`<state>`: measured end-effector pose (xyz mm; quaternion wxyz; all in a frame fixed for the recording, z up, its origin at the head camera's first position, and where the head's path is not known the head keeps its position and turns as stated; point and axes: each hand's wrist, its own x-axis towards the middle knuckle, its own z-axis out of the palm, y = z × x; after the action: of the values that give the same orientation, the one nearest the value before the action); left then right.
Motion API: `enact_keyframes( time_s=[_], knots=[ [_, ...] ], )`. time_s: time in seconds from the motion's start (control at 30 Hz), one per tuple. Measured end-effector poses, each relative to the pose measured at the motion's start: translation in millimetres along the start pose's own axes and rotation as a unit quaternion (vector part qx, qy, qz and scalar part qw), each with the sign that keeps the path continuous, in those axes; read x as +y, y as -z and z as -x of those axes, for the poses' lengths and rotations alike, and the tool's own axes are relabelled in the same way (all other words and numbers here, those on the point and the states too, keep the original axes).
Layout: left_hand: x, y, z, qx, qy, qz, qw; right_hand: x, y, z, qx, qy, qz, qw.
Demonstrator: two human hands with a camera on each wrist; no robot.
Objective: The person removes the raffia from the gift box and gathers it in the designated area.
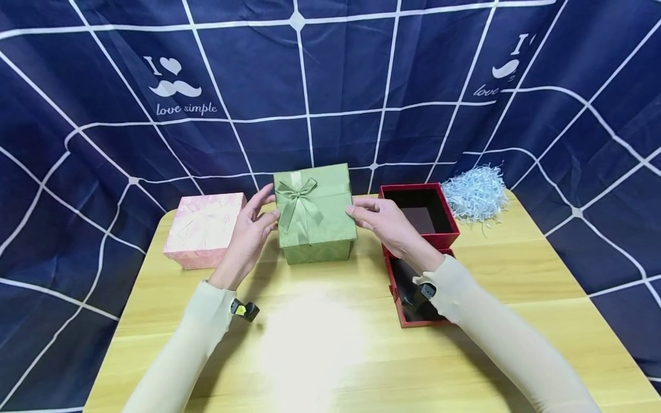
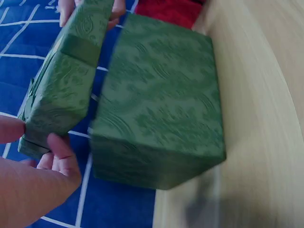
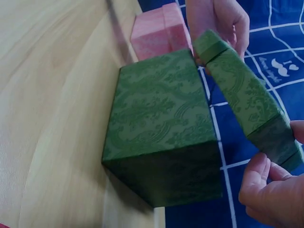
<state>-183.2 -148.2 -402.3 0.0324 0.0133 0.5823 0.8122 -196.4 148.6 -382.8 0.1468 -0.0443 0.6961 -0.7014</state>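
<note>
A green gift box lid (image 1: 333, 201) with a ribbon bow (image 1: 299, 198) is held at its two sides. My left hand (image 1: 251, 223) grips its left edge with thumb and fingers. Across from it, my right hand (image 1: 384, 221) pinches the right edge. Both wrist views show the lid raised off the patterned green box base (image 2: 156, 90), with a gap between them. That base stands upright on the wooden table (image 1: 222, 350); its opening is hidden under the lid in the head view.
To the left sits a closed pink box (image 1: 206, 226). On the right are an open red box (image 1: 446, 223) and another red open piece (image 1: 405, 307), partly under my right forearm. Light blue shredded paper (image 1: 475, 192) lies at the back right. A blue curtain (image 1: 341, 74) hangs behind.
</note>
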Motion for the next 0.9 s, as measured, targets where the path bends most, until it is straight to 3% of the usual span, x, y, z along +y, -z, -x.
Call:
enact_keyframes(
  time_s=[0.1,0.2,0.3,0.5,0.67,0.77,0.9],
  knots=[
    [6.7,-2.8,7.1,0.010,0.002,0.005,0.9999,-4,-1,6.3,0.006,0.009,-0.004,0.9999],
    [11.9,-3.7,12.6,0.016,0.026,-0.003,0.9995,-7,0,11.4,0.008,0.008,-0.005,0.9999],
    [14.0,-2.3,17.4,0.015,0.050,-0.007,0.9986,-8,0,15.5,0.012,-0.002,0.004,0.9999],
    [15.8,1.1,25.5,0.018,0.067,-0.022,0.9974,-6,-2,22.6,0.029,-0.013,0.029,0.9991],
    [18.0,1.5,32.7,0.027,0.081,-0.055,0.9949,-6,1,29.8,0.045,-0.002,0.086,0.9953],
    [19.7,1.7,37.5,0.017,0.075,-0.061,0.9952,-7,4,34.6,0.046,0.007,0.125,0.9911],
    [22.1,1.9,44.2,-0.012,0.068,-0.071,0.9951,-8,8,41.3,0.035,0.015,0.130,0.9908]
  ],
)
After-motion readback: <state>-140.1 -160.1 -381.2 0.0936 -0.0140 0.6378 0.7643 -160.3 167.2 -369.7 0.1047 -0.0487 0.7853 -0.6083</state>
